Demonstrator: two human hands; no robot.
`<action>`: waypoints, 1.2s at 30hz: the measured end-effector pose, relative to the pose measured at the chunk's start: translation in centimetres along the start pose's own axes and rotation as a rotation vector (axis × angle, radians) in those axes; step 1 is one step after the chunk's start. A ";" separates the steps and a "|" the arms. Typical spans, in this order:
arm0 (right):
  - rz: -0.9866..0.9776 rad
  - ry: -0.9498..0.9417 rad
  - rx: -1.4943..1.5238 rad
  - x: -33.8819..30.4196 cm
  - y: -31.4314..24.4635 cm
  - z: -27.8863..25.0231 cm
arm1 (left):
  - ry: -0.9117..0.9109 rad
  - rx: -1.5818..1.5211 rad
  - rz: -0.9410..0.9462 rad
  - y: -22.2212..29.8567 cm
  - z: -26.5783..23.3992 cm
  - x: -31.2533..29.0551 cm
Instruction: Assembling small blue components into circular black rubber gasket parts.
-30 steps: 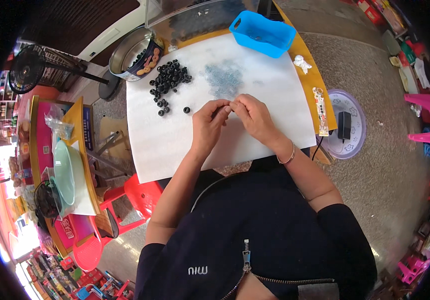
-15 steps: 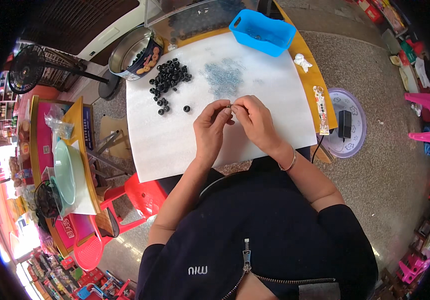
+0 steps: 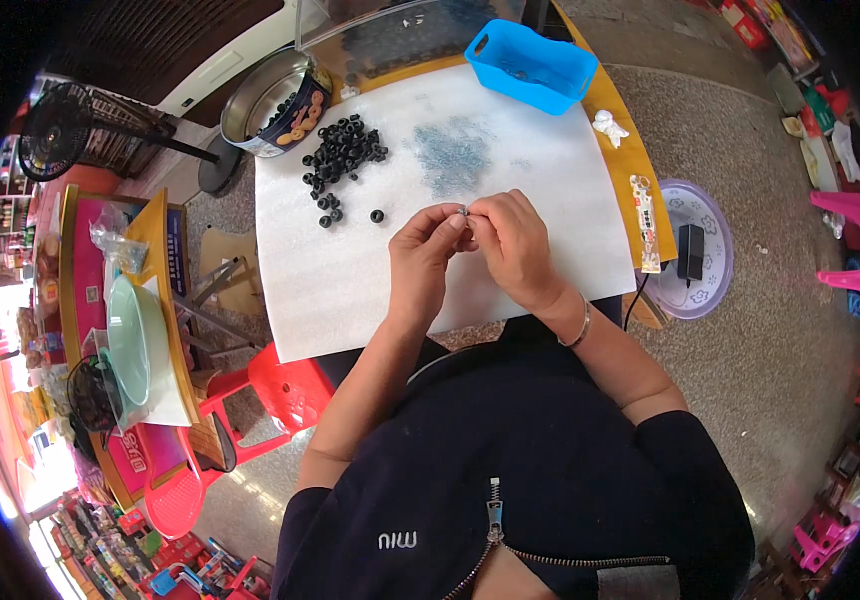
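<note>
Watching remotely through the head view, clock read from the fingertips, 12 at the top edge. I have both hands up over the white sheet [image 3: 550, 215] on the table [image 3: 615, 165], tips meeting. Left hand [image 3: 420, 265] comes in from 7 o'clock, right hand [image 3: 520, 250] from 5. Fingers of both are pinched together on one small piece [image 3: 464, 211], grayish where it peeks out, the rest covered by thumbs and forefingers. Can't tell its exact shape, nor which hand bears more of it.

Key relation: the piece sits right between the two sets of fingertips, touching both, so neither hand is nearer. Long axis: can't tell, too small and covered.

Around it: the scatter of pale blue bits [image 3: 453, 155] lies at 12, just past the knuckles, about as near one hand as the other. One lone black piece [image 3: 377, 216] lies at 9, nearer the left hand, apart from it. The heap of black pieces [image 3: 343, 155] lies at 10, also on the left hand's side; they look roundish, so I log no long axis. Beyond the heap, also at 10, the round tin [image 3: 300, 125]. Blue basket [image 3: 525, 92] at 1, crumpled tissue [image 3: 609, 128] at 2.
</note>
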State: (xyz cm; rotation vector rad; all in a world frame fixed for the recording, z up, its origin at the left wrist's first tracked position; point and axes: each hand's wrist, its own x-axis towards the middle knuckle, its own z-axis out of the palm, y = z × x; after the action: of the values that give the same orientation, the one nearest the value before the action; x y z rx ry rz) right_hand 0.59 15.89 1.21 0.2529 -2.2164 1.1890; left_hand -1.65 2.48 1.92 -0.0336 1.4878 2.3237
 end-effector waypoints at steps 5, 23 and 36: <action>0.201 -0.041 0.188 0.2 -1.0 -0.8 | -0.048 0.041 0.038 -0.1 -0.3 0.1; 0.323 -0.108 0.324 0.6 -1.8 -1.6 | 0.027 0.485 0.256 1.4 0.8 -0.8; 0.480 -0.193 0.371 1.0 -2.6 -2.6 | 0.047 0.528 0.285 1.5 1.3 -1.0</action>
State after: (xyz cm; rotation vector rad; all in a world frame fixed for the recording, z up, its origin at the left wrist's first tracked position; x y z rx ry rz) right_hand 1.97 16.63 4.65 -0.0264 -2.2766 1.9113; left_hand -1.00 2.81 4.00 0.2824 2.2054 2.0578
